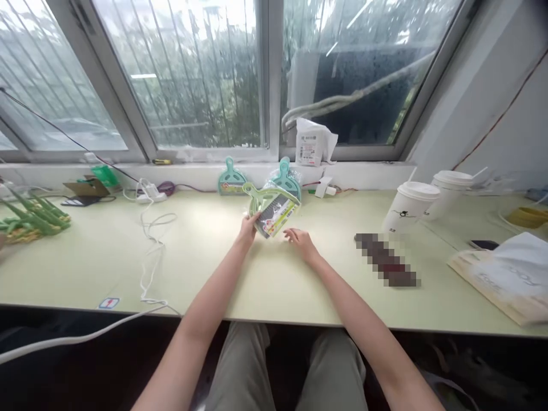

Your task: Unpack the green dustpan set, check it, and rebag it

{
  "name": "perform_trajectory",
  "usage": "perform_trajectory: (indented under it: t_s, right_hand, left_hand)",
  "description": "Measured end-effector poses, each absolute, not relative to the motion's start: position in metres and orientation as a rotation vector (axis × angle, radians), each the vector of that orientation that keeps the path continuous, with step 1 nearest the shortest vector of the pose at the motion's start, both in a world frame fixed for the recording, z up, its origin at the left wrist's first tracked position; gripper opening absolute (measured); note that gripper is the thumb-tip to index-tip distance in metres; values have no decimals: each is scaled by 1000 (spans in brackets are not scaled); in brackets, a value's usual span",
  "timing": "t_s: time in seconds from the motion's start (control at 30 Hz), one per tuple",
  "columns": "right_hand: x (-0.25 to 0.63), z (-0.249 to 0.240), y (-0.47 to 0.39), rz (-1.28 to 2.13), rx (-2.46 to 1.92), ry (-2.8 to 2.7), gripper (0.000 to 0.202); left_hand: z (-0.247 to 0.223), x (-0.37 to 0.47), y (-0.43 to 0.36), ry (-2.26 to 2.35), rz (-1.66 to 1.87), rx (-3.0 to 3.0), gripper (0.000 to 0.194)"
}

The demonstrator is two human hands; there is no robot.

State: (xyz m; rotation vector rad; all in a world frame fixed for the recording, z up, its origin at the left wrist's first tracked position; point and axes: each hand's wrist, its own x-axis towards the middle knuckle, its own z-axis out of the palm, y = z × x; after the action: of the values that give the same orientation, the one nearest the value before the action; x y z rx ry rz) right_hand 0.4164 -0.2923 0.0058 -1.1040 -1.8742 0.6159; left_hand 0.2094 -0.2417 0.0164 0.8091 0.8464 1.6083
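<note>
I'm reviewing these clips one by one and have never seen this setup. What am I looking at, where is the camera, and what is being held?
The single picture comes from a camera worn on a person's head, looking down at their own bare arms. The left hand grips a packaged light-green mini dustpan and brush set, tilted up off the pale green table. The right hand rests open beside it. Two teal dustpan sets lean by the window; two lidded paper cups stand to the right, a white cable to the left.
</note>
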Motion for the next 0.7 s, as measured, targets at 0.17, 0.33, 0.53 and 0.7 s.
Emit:
perform_trajectory:
  t_s: [0.17,0.33,0.53,0.7]
  right_hand:
    - [414,13,-294,621,-1061,-1607,41]
    - [408,2,-287,970,-1014,-1442,28]
    - [414,-13,-272,1193,-923,-878,39]
    - [428,-9,-268,1246,-914,-807,40]
  left_hand:
    - [10,212,-240,869,1550,793,32]
    - [0,217,-241,852,1453,831,38]
    - [6,217,-256,728,1239,945,37]
    - [16,210,-264,651,802,1184,49]
